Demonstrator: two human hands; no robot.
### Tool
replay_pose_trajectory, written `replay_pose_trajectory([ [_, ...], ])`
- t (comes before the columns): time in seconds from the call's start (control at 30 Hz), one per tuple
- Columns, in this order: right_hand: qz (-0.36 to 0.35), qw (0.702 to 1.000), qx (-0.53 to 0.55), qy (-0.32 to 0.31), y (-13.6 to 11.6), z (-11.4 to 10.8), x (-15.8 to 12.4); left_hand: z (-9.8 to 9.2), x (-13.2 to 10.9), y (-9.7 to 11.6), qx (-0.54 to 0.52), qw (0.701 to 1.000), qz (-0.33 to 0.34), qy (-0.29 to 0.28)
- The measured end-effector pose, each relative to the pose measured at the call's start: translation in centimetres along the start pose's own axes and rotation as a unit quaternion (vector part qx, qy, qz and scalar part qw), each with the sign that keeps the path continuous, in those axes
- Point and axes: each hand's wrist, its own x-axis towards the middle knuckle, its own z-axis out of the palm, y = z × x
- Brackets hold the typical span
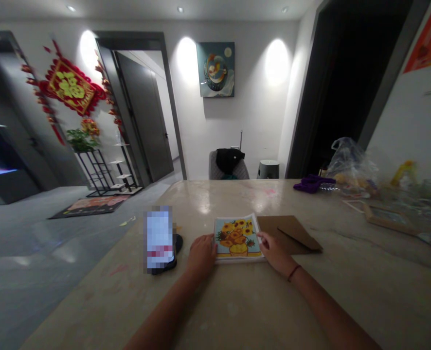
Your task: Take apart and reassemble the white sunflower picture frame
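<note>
A pale, glossy table (233, 311) is carrying everything. A sunflower picture (238, 238) is lying flat at its near middle, with a brown envelope (292, 233) lying just to its right and partly tucked under it. A black stand (177, 243) is sitting to its left. Far right, a purple cloth (312, 183), a clear plastic bag (350, 163) and a wooden frame (386, 218) are lying among blurred clutter.

Yellow sunflowers on lt-blue picture (238, 236), brown envelope (290, 232), purple cloth (312, 183) (prob.), beige marbled table (237, 301)
</note>
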Motion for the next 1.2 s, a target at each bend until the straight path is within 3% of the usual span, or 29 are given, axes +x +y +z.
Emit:
replay_pose_trajectory([
  [0.3,0.015,1.000,-0.007,0.015,0.3,0.3,0.4,-0.2,-0.5,0.8,0.026,0.998,0.001,-0.048],
  [0.47,-0.019,0.987,-0.157,-0.025,-0.6,0.3,0.0,-0.1,-0.5,0.9,-0.007,0.999,-0.013,-0.039],
  [0.63,-0.067,0.964,-0.256,-0.003,-1.7,0.6,-0.5,0.3,-0.3,0.4,-0.022,1.000,-0.008,-0.012],
  [0.9,-0.093,0.972,-0.209,-0.053,-1.3,0.7,-0.8,0.4,-0.4,0.4,0.022,0.999,-0.018,-0.024],
  [1.1,-0.087,0.979,-0.185,0.006,-0.8,0.1,-0.2,0.3,-0.5,0.4,0.020,0.999,-0.024,-0.035],
  [1.2,-0.004,0.962,-0.258,0.086,0.8,-1.5,0.5,0.4,-0.5,0.3,0.014,0.999,-0.027,-0.034],
])
